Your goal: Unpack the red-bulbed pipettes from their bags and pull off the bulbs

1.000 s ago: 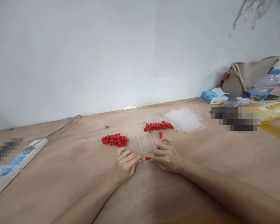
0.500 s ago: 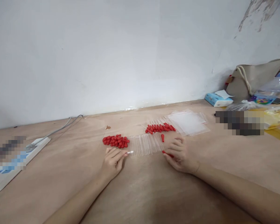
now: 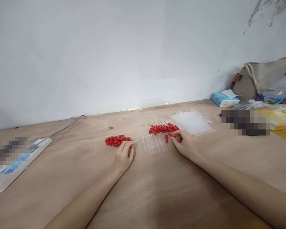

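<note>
My left hand is closed in a pinch, with the end of a clear dropper tube showing past its fingertips. A heap of red rubber bulbs lies just behind that hand. To its right is a row of clear tubes set side by side. My right hand pinches a red rubber bulb between thumb and fingers. A loose red bulb lies just left of it. Farther back, droppers with red bulbs on clear tubes lie in a row.
Clear plastic bags lie in a stack behind my right hand. At the far right are a tissue pack, a beige bag and yellow plastic. A power strip with a grey cable lies at the left.
My left hand has moved up and slightly right with the clear tube, near the tube row's left end. My right hand has moved away from me with the red bulb, toward the dropper row.
</note>
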Available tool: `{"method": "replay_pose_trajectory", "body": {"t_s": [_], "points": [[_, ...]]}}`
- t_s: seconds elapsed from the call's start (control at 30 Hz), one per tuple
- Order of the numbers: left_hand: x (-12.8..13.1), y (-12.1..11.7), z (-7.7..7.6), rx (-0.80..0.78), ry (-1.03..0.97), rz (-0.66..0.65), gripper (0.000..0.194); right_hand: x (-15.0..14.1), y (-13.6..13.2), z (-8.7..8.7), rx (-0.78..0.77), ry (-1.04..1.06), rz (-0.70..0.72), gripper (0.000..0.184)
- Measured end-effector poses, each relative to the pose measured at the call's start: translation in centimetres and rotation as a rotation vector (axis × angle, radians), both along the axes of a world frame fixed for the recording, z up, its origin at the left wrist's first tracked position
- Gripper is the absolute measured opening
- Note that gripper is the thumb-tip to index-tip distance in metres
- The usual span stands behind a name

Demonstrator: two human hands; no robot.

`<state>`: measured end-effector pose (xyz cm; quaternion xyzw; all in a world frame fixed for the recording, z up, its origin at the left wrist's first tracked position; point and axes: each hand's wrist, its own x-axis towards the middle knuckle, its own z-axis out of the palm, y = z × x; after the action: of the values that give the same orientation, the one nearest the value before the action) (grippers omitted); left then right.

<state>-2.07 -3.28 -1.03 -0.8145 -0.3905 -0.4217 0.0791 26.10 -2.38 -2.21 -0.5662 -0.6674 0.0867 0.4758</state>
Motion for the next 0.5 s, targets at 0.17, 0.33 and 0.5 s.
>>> {"method": "replay_pose_trajectory", "body": {"t_s": [0.17,0.33,0.5], "points": [[0.8,0.9,-0.1,0.066,0.038,-0.049,0.013,-1.1,0.7,0.3,0.032,-0.003,0.064,0.012],[1.0,0.2,0.0,0.007,0.073,-0.171,0.012,-1.0,0.6,0.1,0.026,0.004,0.050,0.010],[1.1,-0.4,-0.1,-0.094,0.098,-0.225,0.029,-0.8,0.3,0.0,0.001,-0.025,0.045,0.012]]}}
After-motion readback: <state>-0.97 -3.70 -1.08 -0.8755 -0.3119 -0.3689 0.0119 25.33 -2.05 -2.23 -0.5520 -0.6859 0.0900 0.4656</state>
